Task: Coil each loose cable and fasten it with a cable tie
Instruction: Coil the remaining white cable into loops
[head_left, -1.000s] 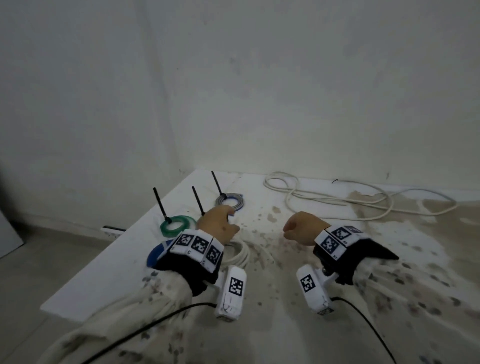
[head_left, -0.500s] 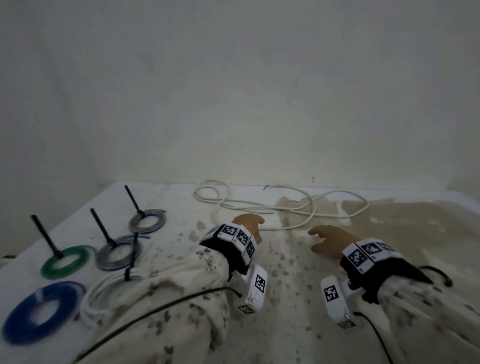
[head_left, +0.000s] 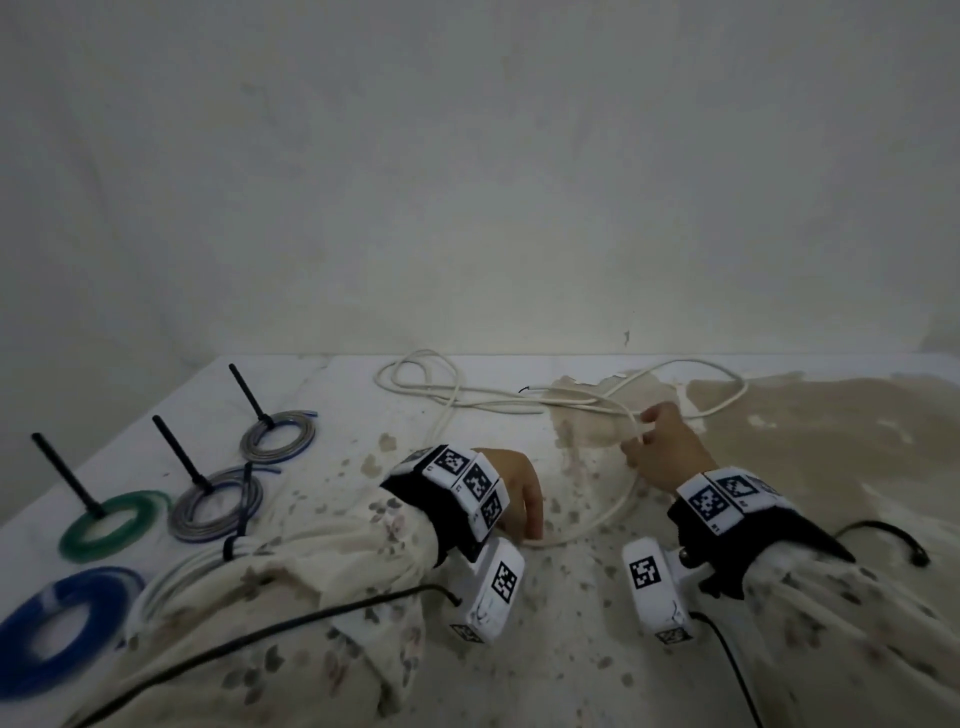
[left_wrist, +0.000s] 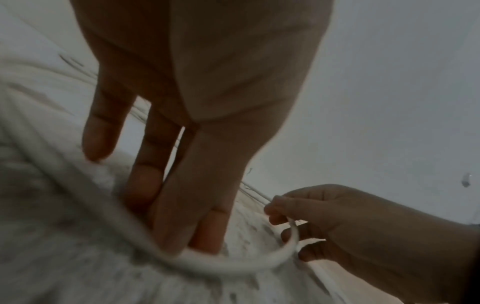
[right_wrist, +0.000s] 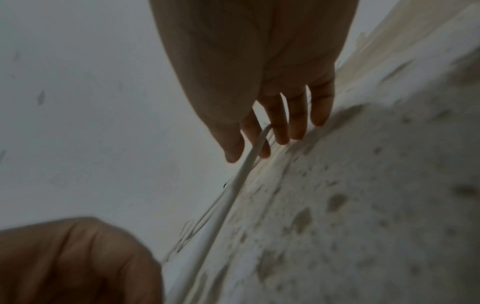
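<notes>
A long loose white cable (head_left: 498, 400) sprawls across the back of the white table (head_left: 332, 395). My right hand (head_left: 665, 452) pinches a strand of it between thumb and forefinger and holds it a little above the table; the right wrist view shows the cable (right_wrist: 241, 174) running out from between those fingers (right_wrist: 262, 148). My left hand (head_left: 511, 488) points down with straight fingers (left_wrist: 205, 232) and presses the near bend of the cable (left_wrist: 233, 265) against the table. The cable arcs from one hand to the other.
Tied coils lie at the left: a green one (head_left: 109, 525), two grey ones (head_left: 218, 504) (head_left: 278, 436), a blue one (head_left: 57, 629) and a white one (head_left: 192, 571), partly under my left sleeve. Black tie tails stick up. The table's left edge is near; a wall stands behind.
Both hands have left the tied white coil and moved right and forward to the loose cable. The right hand has taken hold of a strand; the left hand has come down on it.
</notes>
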